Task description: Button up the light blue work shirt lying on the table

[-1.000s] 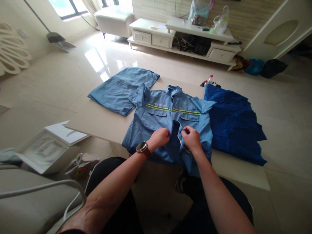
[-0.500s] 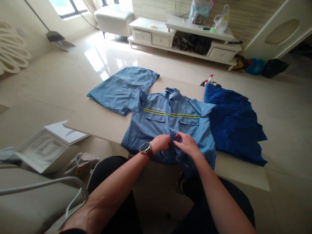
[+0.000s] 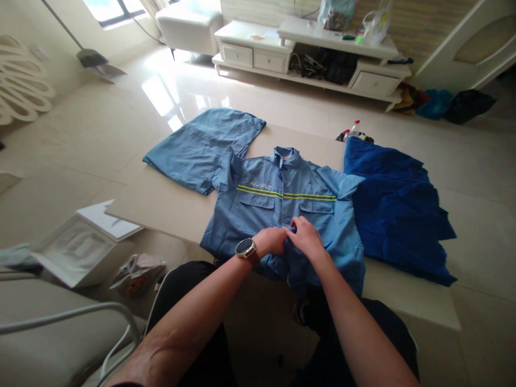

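Left hand [image 3: 269,241] and right hand [image 3: 306,239], fingers pinched together, grip the front edges of a light-blue work shirt with a yellow reflective stripe [image 3: 258,209] on a pale table [image 3: 161,207]; upper front lies closed, lower front bunched at the near edge.
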The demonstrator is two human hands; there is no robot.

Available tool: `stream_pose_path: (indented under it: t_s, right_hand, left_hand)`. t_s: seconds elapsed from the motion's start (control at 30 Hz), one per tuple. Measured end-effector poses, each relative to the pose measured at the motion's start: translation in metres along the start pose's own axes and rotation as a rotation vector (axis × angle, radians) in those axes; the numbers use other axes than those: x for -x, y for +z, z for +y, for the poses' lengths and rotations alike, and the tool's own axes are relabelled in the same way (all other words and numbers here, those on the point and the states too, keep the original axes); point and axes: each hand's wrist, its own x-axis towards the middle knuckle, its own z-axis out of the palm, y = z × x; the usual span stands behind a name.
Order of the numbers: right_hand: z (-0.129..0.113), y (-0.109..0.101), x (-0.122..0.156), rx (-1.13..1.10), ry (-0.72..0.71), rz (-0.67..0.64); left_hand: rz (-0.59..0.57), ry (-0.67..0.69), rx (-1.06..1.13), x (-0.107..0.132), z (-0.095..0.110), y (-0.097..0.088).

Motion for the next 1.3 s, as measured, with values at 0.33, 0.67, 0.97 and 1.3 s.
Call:
stream_pose_path:
  t_s: [0.33,0.67,0.97,1.3]
  right_hand:
    - [0.003,0.002,0.009,-0.040,0.052,0.030]
    - [-0.004,-0.010,0.011,-0.283,-0.045,0.309]
    - [-0.018,-0.022,0.005,-0.483,-0.086,0.294]
    - [-0.011,-0.016,0.006,-0.450,0.026,0.255]
  left_hand:
    - [0.000,-0.041,0.043,0.005,-0.002,0.000]
    - [0.350,-0.229,0.157,0.003,-0.004,-0.009]
    - [0.455,-0.216,0.232,-0.006,0.001,-0.015]
    - [0.479,-0.284,0.192,-0.005,0.010,-0.017]
